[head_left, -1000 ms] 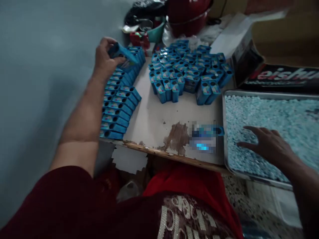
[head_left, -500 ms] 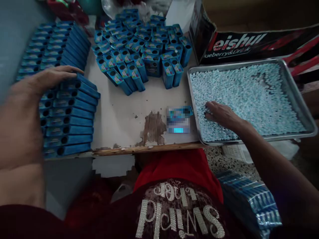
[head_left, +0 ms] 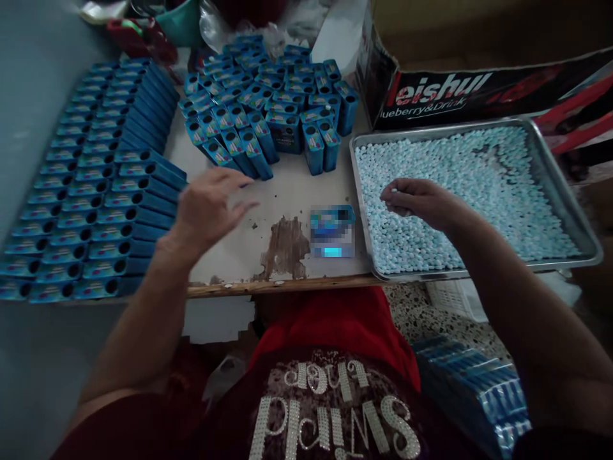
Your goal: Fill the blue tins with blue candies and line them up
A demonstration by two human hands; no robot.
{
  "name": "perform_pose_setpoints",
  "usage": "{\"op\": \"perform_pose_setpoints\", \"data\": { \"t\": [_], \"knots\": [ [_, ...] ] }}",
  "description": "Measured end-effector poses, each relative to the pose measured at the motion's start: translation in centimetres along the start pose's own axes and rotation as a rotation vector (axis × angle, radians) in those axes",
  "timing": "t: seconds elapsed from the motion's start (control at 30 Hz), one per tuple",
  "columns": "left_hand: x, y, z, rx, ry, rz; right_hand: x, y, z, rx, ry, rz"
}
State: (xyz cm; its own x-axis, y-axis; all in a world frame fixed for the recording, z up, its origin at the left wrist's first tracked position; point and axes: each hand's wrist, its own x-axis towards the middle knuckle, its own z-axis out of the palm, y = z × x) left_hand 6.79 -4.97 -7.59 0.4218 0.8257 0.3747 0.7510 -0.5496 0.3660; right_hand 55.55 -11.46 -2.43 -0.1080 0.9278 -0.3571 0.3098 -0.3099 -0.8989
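Head view: your left hand [head_left: 208, 204] was above the pale, worn surface [head_left: 230, 255], beside packed rows of slim blue boxes with round dark openings [head_left: 105, 191]. Its fingers were spread, thumb apart, holding nothing. Your right hand [head_left: 424, 201] was over small pale-blue and white tablets [head_left: 479, 211] in a rectangular silver metal tray [head_left: 550, 176]. Its fingers were drawn together; whether they pinched a tablet or touched the layer could not be told. Between your hands, near the tray, was a small pixelated device with a lit cyan panel [head_left: 332, 252]. Behind were a loose cluster of similar blue boxes [head_left: 258, 96] and an open black-printed cardboard carton [head_left: 431, 96].
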Motion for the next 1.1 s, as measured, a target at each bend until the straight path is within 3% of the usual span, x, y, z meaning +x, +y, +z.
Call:
{"op": "perform_pose_setpoints", "data": {
  "t": [0.07,0.13,0.23,0.37,0.67,0.9,1.1],
  "knots": [
    [-1.5,3.8,2.0,-0.036,-0.018,0.046,0.5,0.1,0.4,0.154,-0.005,0.061],
    [-2.6,5.7,2.8,-0.063,-0.014,0.025,1.1,0.8,0.5,0.314,0.0,0.193],
    [-3.8,5.8,2.4,-0.095,-0.022,-0.041,1.6,2.1,0.6,0.525,0.011,0.35],
    [-5.4,4.5,1.8,-0.094,-0.054,-0.094,1.0,2.5,0.8,0.62,0.031,0.282],
    [-8.0,3.2,2.7,-0.076,-0.032,-0.179,1.2,-0.2,1.9,0.42,-0.062,0.088],
    [-9.4,2.2,3.9,-0.099,0.051,-0.202,-0.5,-5.1,5.3,0.15,-0.138,0.024],
    [-10.0,1.9,4.5,-0.142,0.077,-0.246,-0.6,-5.7,7.2,-0.196,-0.086,-0.043]
  ]
}}
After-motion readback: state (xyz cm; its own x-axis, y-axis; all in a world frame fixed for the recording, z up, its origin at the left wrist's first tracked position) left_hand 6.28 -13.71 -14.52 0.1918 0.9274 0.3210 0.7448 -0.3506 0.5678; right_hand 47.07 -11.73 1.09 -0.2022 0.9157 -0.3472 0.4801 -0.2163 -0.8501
